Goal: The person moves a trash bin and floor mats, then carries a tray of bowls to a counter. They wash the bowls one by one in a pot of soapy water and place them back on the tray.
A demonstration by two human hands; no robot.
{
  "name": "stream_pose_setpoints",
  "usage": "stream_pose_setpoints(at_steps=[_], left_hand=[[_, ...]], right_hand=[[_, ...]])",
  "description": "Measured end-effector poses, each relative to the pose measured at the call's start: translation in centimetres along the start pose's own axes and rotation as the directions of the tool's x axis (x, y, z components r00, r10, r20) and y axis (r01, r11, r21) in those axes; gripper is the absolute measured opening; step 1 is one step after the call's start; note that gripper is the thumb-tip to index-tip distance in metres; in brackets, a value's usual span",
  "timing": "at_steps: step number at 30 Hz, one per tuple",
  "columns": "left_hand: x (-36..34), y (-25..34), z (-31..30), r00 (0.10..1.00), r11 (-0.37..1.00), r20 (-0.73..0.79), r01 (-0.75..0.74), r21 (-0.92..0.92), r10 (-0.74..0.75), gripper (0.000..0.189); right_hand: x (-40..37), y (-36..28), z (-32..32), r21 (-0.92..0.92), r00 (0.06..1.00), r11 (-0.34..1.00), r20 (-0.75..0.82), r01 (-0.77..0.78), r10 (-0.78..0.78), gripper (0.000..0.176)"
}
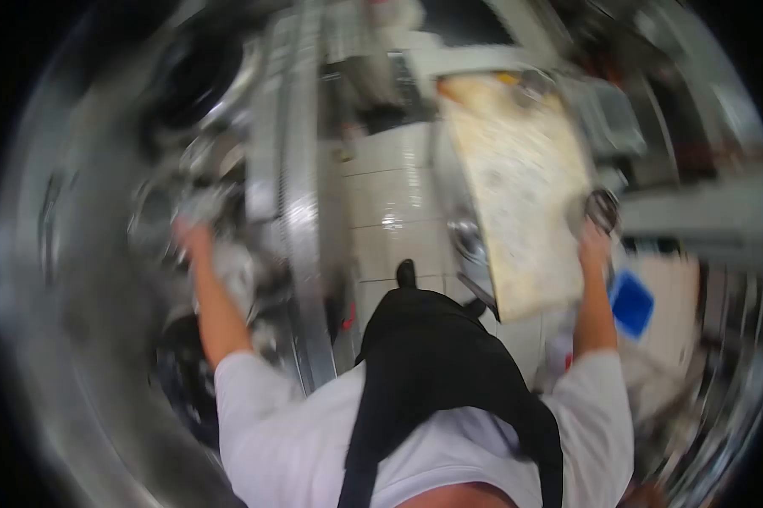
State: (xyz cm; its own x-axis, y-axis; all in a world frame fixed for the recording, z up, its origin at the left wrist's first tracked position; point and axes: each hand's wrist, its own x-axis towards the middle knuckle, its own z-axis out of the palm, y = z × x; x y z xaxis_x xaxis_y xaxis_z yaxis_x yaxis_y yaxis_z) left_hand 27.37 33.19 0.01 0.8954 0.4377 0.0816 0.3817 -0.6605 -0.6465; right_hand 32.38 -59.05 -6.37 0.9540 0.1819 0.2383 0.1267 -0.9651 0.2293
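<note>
At the left, my left hand (193,237) reaches over a stove-like metal area, at the edge of a blurred shiny metal vessel (154,216); its fingers are smeared by motion. On the right, my right hand (595,241) is by the edge of a long pale board (525,186). A round dark metal object (602,209), perhaps a ladle or strainer, is at its fingertips and seems held by it. Blur hides the exact grip.
A steel counter edge (305,203) runs beside the tiled floor (390,203). Dark pans (187,364) lie at the left. A blue object (632,303) rests on a light surface (674,296) at the right. A clear container (610,118) stands behind the board.
</note>
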Motion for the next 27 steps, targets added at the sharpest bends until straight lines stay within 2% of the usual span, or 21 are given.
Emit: stream_pose_setpoints(at_steps=[1, 2, 3, 4, 5, 6, 7, 9, 10, 11, 13, 15, 16, 17, 18, 19, 21, 23, 24, 25, 27], left_hand=[[-0.3, -1.4, -2.3, 0.995, 0.997, 0.101, -0.015, 0.079, 0.007, 0.044], [0.5, -3.2, 3.0, 0.997, 0.989, 0.007, 0.07, 0.134, -0.071, 0.043], [-0.6, -4.5, 2.2, 0.977, 0.973, -0.04, 0.213, 0.089, -0.21, 0.046], [-1.7, -5.4, 2.8, 0.742, 0.694, -0.299, 0.296, -0.656, -0.6, 0.048], [-5.5, -3.0, -8.7, 0.699, 0.494, -0.158, 0.309, -0.813, -0.697, 0.05], [-7.6, -1.5, -12.0, 0.75, 0.482, -0.035, 0.387, -0.786, -0.66, 0.05], [-9.4, -1.6, -12.9, 0.776, 0.475, 0.095, 0.473, -0.742, -0.624, 0.049], [-12.0, -1.0, -8.3, 0.889, 0.614, 0.164, 0.418, -0.669, -0.427, 0.053], [-13.0, -0.1, -7.2, 0.934, 0.673, 0.175, 0.347, -0.653, -0.312, 0.056], [-14.0, 0.6, -6.5, 0.96, 0.719, 0.191, 0.279, -0.636, -0.204, 0.059], [-14.6, 2.5, -5.7, 0.944, 0.694, 0.249, 0.327, -0.641, -0.215, 0.059], [-15.1, 3.1, -5.3, 0.928, 0.676, 0.301, 0.366, -0.639, -0.218, 0.06], [-15.0, 3.0, -5.2, 0.911, 0.747, 0.383, 0.36, -0.559, -0.153, 0.058], [-14.8, 2.9, -5.2, 0.881, 0.813, 0.465, 0.335, -0.476, -0.09, 0.057], [-15.0, 2.9, -5.8, 0.907, 0.842, 0.392, 0.328, -0.428, -0.154, 0.051], [-14.7, 2.6, -6.5, 0.911, 0.844, 0.378, 0.328, -0.424, -0.164, 0.051], [-15.0, 2.5, -8.5, 0.931, 0.82, -0.05, 0.293, -0.491, -0.362, 0.046], [-15.9, 4.8, -15.3, 0.909, 0.785, -0.157, 0.235, -0.574, -0.387, 0.038], [-15.9, 6.1, -17.4, 0.877, 0.762, -0.355, 0.019, -0.648, -0.323, 0.034], [-15.9, 7.7, -19.6, 0.796, 0.713, -0.539, -0.208, -0.669, -0.274, 0.03], [-16.9, 12.0, -24.9, 0.756, 0.663, -0.605, -0.321, -0.676, -0.251, 0.024]], right_hand=[[1.1, -0.4, 0.3, 0.033, 0.944, 0.975, 0.257, -0.222, 0.206, 0.041], [3.0, -1.7, -2.3, 0.001, 0.841, 0.94, 0.447, -0.34, 0.304, 0.042], [3.3, 0.6, 2.9, -0.036, 0.78, 0.932, 0.537, -0.36, 0.322, 0.046], [3.8, -0.3, 3.7, 0.074, 0.845, 0.894, 0.368, -0.442, 0.388, 0.044], [5.2, -1.2, 2.6, 0.133, 0.767, 0.803, 0.421, -0.58, 0.485, 0.039], [6.7, -1.3, 0.6, 0.188, 0.684, 0.695, 0.474, -0.694, 0.554, 0.034], [6.6, -1.0, -0.1, 0.181, 0.671, 0.682, 0.475, -0.708, 0.57, 0.034], [6.8, -0.4, -0.9, 0.318, 0.864, 0.805, 0.236, -0.501, 0.444, 0.025], [7.0, 0.1, -1.5, 0.177, 0.922, 0.914, 0.206, -0.364, 0.328, 0.022], [6.8, 1.4, -0.3, 0.189, 0.932, 0.92, 0.188, -0.344, 0.31, 0.022], [6.2, 4.9, 4.0, -0.047, 0.987, 0.986, 0.035, 0.159, -0.157, 0.023], [6.7, 4.9, 4.2, -0.191, 0.947, 0.972, 0.314, 0.138, -0.073, 0.02], [7.4, 4.8, 4.3, -0.183, 0.951, 0.973, 0.296, 0.144, -0.085, 0.02], [7.8, 4.7, 4.6, -0.161, 0.904, 0.986, 0.426, 0.044, 0.029, 0.02], [8.0, 4.6, 4.8, -0.151, 0.821, 0.987, 0.554, -0.061, 0.135, 0.02], [8.2, 4.6, 5.1, -0.137, 0.825, 0.988, 0.548, -0.071, 0.135, 0.02], [7.8, 4.9, 5.4, -0.07, 0.798, 0.984, 0.578, -0.163, 0.174, 0.018], [7.4, 5.8, 4.7, -0.006, 0.838, 0.994, 0.537, -0.109, 0.095, 0.018], [7.4, 6.1, 4.1, 0.051, 0.876, 0.998, 0.482, -0.046, 0.016, 0.017], [7.3, 6.0, 3.6, 0.104, 0.912, 0.983, 0.398, -0.151, 0.098, 0.015], [6.5, 5.6, 1.6, 0.154, 0.929, 0.957, 0.319, -0.247, 0.188, 0.013]])
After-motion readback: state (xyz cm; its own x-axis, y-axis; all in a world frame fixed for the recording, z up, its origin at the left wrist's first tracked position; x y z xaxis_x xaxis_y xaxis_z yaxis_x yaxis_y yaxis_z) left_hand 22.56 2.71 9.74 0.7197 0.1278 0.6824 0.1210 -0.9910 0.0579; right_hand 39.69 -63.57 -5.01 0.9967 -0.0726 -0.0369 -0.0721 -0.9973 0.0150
